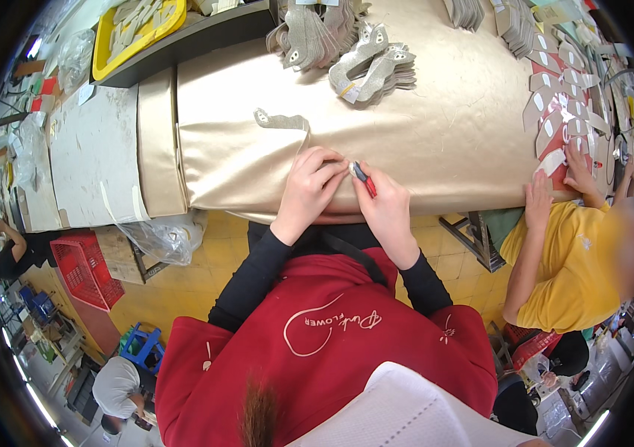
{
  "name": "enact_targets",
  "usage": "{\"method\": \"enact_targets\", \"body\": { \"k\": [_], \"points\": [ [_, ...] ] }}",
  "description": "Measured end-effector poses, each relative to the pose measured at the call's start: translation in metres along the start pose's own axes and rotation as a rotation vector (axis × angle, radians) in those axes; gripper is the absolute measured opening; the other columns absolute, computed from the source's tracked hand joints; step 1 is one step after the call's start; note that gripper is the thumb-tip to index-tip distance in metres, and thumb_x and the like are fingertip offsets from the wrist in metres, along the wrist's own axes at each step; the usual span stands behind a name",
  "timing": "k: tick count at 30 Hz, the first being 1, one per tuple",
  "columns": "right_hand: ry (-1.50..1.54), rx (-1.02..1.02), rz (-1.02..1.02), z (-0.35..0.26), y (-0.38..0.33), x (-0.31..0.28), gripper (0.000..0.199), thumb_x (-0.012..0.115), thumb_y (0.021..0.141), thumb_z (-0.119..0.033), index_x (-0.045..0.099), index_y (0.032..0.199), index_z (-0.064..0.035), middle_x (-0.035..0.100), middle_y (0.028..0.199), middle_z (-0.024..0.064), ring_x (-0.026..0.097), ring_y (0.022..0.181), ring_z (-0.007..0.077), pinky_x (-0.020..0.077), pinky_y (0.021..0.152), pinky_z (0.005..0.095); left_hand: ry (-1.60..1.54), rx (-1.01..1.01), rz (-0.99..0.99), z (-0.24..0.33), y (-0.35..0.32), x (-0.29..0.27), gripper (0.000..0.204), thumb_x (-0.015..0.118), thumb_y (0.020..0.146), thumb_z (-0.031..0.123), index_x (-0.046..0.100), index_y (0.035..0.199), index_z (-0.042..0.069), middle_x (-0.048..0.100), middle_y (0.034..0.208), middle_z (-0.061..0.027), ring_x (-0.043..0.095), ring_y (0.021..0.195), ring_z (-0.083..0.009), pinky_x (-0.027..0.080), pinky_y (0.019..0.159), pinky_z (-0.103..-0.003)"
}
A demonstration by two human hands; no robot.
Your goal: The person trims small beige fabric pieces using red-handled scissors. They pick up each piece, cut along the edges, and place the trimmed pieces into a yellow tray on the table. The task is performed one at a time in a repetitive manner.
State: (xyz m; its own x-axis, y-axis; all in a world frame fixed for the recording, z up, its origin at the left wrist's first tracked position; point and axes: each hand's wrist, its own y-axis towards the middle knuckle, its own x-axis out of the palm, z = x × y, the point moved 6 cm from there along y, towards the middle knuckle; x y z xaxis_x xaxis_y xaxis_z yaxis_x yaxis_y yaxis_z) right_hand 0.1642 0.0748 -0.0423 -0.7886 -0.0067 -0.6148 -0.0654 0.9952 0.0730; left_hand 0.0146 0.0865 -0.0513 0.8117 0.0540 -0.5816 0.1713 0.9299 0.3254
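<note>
My left hand (311,186) is closed with its fingers pinched at the near end of a narrow grey, glittery strap piece (284,121). The strap curves away from the fingers across the gold cloth, and its far tip is rounded with a white patch. My right hand (389,211) grips a small tool with a red and dark handle (364,179); its exact kind does not show. The tool's front end points at the left fingertips, where both hands nearly meet. What lies between the fingertips is too small to make out.
Stacked grey strap pieces (373,68) lie ahead, with a larger bundle (317,37) behind. A yellow tray (140,36) of pale pieces stands far left. At right, a person in yellow (566,268) has hands over pieces on a red sheet. The gold-covered table (436,164) ends near my waist.
</note>
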Motion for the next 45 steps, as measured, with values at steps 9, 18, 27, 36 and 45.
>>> {"method": "enact_targets", "body": {
  "k": [9, 18, 27, 36, 45],
  "points": [
    [0.019, 0.109, -0.071, 0.006, 0.003, -0.006, 0.022, 0.067, 0.09, -0.011, 0.065, 0.109, -0.0004, 0.068, 0.084, 0.0195, 0.069, 0.075, 0.0358, 0.0531, 0.062, 0.0406, 0.049, -0.009, 0.03, 0.004, 0.0, 0.0, 0.018, 0.076, 0.076, 0.004, 0.071, 0.093, 0.005, 0.063, 0.095, -0.0075, 0.061, 0.092, -0.0266, 0.05, 0.08, -0.037],
    [0.036, 0.187, -0.007, 0.004, -0.008, -0.01, 0.026, 0.072, 0.087, -0.013, 0.067, 0.111, -0.0032, 0.063, 0.067, 0.0133, 0.06, 0.055, 0.0213, 0.0476, 0.055, 0.0327, 0.068, -0.051, 0.07, 0.003, -0.005, 0.004, 0.016, 0.077, 0.077, 0.005, 0.069, 0.092, 0.005, 0.061, 0.091, -0.0084, 0.061, 0.082, -0.0262, 0.05, 0.071, -0.037],
    [0.043, 0.159, 0.03, 0.005, -0.003, -0.002, 0.025, 0.073, 0.087, -0.013, 0.068, 0.109, -0.0023, 0.062, 0.066, 0.0133, 0.06, 0.055, 0.0218, 0.0483, 0.055, 0.0333, 0.079, -0.044, 0.066, 0.004, -0.005, 0.003, 0.015, 0.076, 0.078, 0.006, 0.068, 0.091, 0.006, 0.06, 0.092, -0.0078, 0.059, 0.081, -0.0265, 0.049, 0.072, -0.037],
    [0.057, 0.163, -0.004, 0.002, 0.005, 0.006, 0.017, 0.067, 0.09, -0.009, 0.065, 0.105, -0.0003, 0.068, 0.08, 0.0207, 0.069, 0.073, 0.0362, 0.0531, 0.062, 0.0408, 0.051, -0.005, 0.051, 0.003, -0.005, 0.004, 0.015, 0.074, 0.077, 0.003, 0.069, 0.092, 0.005, 0.06, 0.091, -0.0073, 0.06, 0.08, -0.0255, 0.049, 0.07, -0.037],
    [0.106, 0.186, 0.04, 0.005, 0.0, 0.002, 0.013, 0.066, 0.091, -0.009, 0.066, 0.102, -0.0022, 0.064, 0.071, 0.0179, 0.066, 0.063, 0.034, 0.0494, 0.056, 0.0391, 0.066, -0.024, 0.062, 0.003, -0.006, 0.005, 0.014, 0.074, 0.079, 0.003, 0.069, 0.092, 0.005, 0.06, 0.091, -0.0073, 0.06, 0.08, -0.0253, 0.049, 0.07, -0.036]
  ]
}}
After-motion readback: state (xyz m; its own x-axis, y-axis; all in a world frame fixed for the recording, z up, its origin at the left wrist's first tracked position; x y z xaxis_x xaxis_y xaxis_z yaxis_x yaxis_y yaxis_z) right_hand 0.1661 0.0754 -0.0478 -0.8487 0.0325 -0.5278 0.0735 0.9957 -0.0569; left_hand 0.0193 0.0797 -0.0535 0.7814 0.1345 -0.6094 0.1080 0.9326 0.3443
